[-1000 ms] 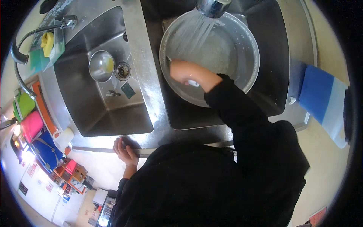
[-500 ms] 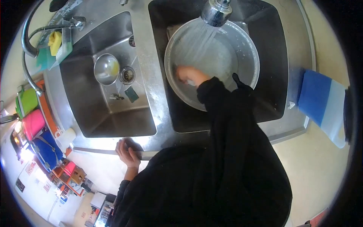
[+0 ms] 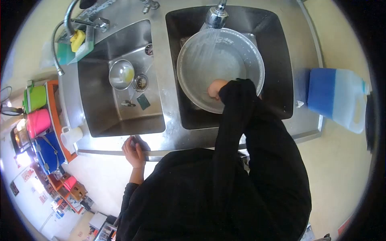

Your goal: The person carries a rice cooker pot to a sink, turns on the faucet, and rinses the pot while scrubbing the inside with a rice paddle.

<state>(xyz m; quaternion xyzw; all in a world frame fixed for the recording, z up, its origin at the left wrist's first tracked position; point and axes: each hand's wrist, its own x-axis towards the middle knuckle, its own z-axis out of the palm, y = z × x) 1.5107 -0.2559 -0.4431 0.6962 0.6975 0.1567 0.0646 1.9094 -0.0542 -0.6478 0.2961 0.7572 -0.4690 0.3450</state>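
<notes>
My right hand (image 3: 217,88) is inside a large round metal basin (image 3: 260,72), near its lower wall. Its fingers are curled, and whatever they may hold is hidden by the hand. Water falls from a chrome faucet head (image 3: 216,17) into the basin, which sits in the right sink (image 3: 277,52). On the front edge of the steel counter rests my left hand (image 3: 134,152), with nothing held and its thumb apart from the fingers. A black sleeve covers most of my right forearm.
In the left sink (image 3: 96,108) lie a metal bowl (image 3: 119,76) and a green scouring pad (image 3: 143,101). A blue-and-white plastic jug (image 3: 335,94) stands at right. A white mug (image 3: 71,136) and a caddy with a yellow sponge (image 3: 77,40) are at left.
My right hand has moved from the basin's left side to the right along its near side. The whole view has shifted slightly. My left hand stays on the counter edge; water still runs.
</notes>
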